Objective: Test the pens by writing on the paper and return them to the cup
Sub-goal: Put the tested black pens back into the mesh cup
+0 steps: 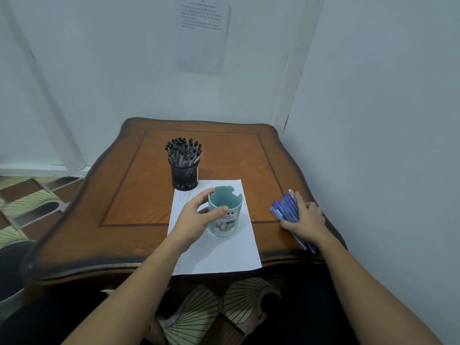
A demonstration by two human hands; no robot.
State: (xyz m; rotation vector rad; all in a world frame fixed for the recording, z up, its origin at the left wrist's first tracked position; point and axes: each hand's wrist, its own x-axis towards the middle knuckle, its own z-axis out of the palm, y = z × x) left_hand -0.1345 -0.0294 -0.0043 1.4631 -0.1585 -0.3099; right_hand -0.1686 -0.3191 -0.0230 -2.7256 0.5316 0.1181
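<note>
Person at a brown wooden table (139, 195), one hand on a cup, one on pens.
The left hand (196, 215) curls round a pale blue plastic cup (224, 215) standing on a white paper sheet (224, 255). At 3 o'clock from it, near the table edge, the right hand (307, 220) lies on loose blue pens (285, 207); grasping or only pressing, I cannot tell. A careless sweep could roll pens off that edge.

Both bare forearms are reaching forward, the left hand (195, 216) gripping the cup (226, 222) with thumb and fingers while the right hand (307, 220) is cupping the pens (286, 207), palm down.
</note>
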